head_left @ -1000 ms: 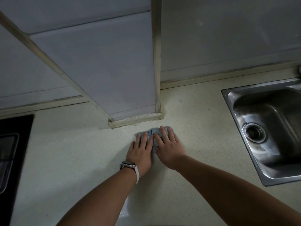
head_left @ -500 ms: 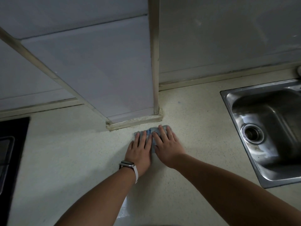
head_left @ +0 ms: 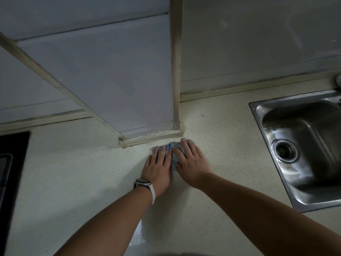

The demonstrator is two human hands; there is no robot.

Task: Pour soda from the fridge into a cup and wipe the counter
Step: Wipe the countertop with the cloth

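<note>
Steel sink point(head_left: 304, 126) right, pillar point(head_left: 129, 85) beyond cloth point(head_left: 173, 145)

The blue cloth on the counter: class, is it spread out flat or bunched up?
Bunched up: the cloth is a small crumpled wad pressed under the flat left hand and right hand.

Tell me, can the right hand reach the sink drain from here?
Probably yes. The right hand lies flat on the blue cloth, holding nothing; the drain sits to its right in the open sink, and no object shows on the counter between them.
</note>
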